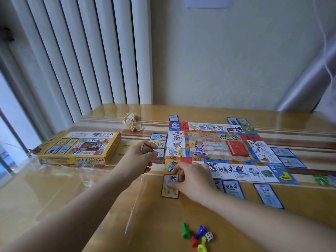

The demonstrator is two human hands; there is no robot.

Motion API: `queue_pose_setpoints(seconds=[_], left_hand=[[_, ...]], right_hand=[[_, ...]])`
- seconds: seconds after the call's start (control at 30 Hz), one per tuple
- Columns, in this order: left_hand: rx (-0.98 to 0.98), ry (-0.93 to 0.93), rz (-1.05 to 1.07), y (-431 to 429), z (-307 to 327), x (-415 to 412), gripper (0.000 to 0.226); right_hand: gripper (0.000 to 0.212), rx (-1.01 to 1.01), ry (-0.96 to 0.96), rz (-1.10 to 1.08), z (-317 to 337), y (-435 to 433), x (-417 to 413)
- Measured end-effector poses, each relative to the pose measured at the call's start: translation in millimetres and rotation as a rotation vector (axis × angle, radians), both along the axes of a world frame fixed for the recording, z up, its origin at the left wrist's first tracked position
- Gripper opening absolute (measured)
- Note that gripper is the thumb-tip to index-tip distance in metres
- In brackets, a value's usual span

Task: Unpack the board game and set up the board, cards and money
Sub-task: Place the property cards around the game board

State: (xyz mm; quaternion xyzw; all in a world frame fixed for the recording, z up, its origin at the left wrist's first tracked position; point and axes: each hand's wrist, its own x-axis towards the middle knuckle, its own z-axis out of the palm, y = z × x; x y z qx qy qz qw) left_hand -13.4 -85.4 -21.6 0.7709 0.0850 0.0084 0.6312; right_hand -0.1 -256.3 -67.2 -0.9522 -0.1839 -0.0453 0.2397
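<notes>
We log home room: white vertical-ribbed panel (pixel 87 51) beside window (pixel 11 115), plain cream wall (pixel 227 60), glossy wooden bench (pixel 154 224) under clear plastic sheet (pixel 72 171).

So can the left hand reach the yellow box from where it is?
Probably yes: the yellow box lies close beside the left hand, with nothing standing between them. But that hand already holds cards, so grabbing the box looks tricky.

We see tall white vertical slats (pixel 87 51) (radiator or blind, we cannot tell) beside a pale wall (pixel 227 60), a daylit window (pixel 11 115) at far left, and a glossy, brown-striped wooden surface (pixel 54 197) catching the light.
</notes>
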Motion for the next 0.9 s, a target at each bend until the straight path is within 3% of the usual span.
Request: queue_pose_setpoints(seconds=[0.1,0.17,0.27,0.33,0.4,0.53,0.6,0.67,0.9], left_hand=[[-0.138,0.024,0.018,-8,5,-2,0.003],[-0.336,0.115,0.071,-12,7,-4,0.013],[-0.822,0.303,0.035,-14,9,-7,0.021],[-0.988,0.364,-0.049,-15,6,-11,0.026],[-0.995,0.369,-0.138,-21,4,-16,0.031],[-0.861,0.322,-0.271,-38,3,-23,0.034],[-0.806,0.283,-0.296,-45,5,-23,0.032],[-0.743,0.234,-0.329,-50,12,-20,0.03],[-0.568,0.052,-0.399,-69,37,-6,0.023]], right_hand=[[0.033,-0.057,-0.021,0.011,3,-2,1],[0.035,-0.05,-0.021,0.026,6,-3,1],[0.025,0.116,-0.018,0.001,18,-10,7],[0.015,0.271,0.013,-0.016,31,-19,12],[0.009,0.356,0.032,0.01,48,-30,16],[0.026,0.173,0.106,0.08,73,-47,19],[0.009,0.329,0.197,0.112,83,-55,16],[0.01,0.445,0.248,0.105,93,-65,14],[0.018,0.469,0.321,0.142,123,-79,14]])
